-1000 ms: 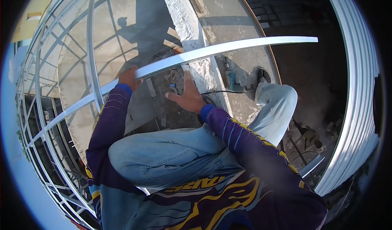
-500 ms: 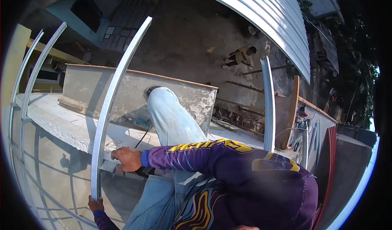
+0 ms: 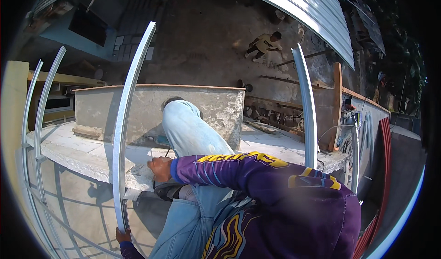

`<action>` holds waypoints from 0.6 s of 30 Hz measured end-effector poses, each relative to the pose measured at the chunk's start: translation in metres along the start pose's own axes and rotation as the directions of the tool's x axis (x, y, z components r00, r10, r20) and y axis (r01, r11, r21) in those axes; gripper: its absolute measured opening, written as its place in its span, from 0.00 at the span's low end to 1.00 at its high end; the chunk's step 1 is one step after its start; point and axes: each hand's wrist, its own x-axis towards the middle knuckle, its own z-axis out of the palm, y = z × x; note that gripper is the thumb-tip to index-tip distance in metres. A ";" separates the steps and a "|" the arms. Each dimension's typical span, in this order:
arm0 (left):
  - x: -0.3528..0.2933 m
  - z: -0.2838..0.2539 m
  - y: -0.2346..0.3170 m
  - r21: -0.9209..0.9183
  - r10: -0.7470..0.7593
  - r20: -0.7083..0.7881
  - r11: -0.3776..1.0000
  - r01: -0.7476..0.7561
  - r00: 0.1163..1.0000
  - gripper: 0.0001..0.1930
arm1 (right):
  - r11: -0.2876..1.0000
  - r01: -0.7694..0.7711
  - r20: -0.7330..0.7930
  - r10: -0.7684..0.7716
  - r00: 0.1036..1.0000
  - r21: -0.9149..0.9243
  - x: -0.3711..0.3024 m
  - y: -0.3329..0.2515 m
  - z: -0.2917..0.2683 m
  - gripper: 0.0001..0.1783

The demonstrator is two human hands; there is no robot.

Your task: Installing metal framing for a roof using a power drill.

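My left hand point(image 3: 122, 235) is closed around the lower end of a long galvanized metal channel point(image 3: 120, 144), which rises past the edge of a rough concrete ledge point(image 3: 87, 160). My right hand point(image 3: 161, 169) is to the right of the channel, over the ledge's broken edge, with its fingers curled. A dark thin cable point(image 3: 167, 152) runs down to its fingers; whether they grip it cannot be made out. Near the cable lies a blue power tool point(image 3: 161, 140), partly hidden behind my jeans-clad knee point(image 3: 188, 123). A short metal bracket point(image 3: 132, 194) sticks out beside the channel.
More metal channels stand at the left point(image 3: 46, 93) and right point(image 3: 307, 107). A plastered wall point(image 3: 206, 109) borders the ledge. Far below, a person point(image 3: 265, 45) stands on the ground. Corrugated roofing point(image 3: 298, 11) hangs over the upper right; red metal strips point(image 3: 383, 167) lean at the right.
My right hand has left the bracket beside the channel and moved right, toward the cable, its fingers curling. My left hand keeps its hold on the channel. The whole view has shifted slightly.
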 end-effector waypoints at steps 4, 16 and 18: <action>-0.002 -0.009 0.021 -0.061 -0.008 0.038 0.998 0.010 0.999 0.23 | 0.956 -0.272 -0.404 0.206 0.891 -0.111 0.017 -0.006 0.067 0.30; -0.024 -0.012 0.044 -0.125 0.002 -0.041 0.992 -0.008 0.999 0.23 | 0.907 -0.332 -0.488 0.173 0.855 -0.261 0.030 0.007 0.134 0.12; -0.025 -0.013 0.043 -0.126 -0.002 -0.064 0.992 -0.006 0.998 0.22 | 0.937 -0.279 -0.526 0.131 0.840 -0.212 0.025 0.006 0.127 0.07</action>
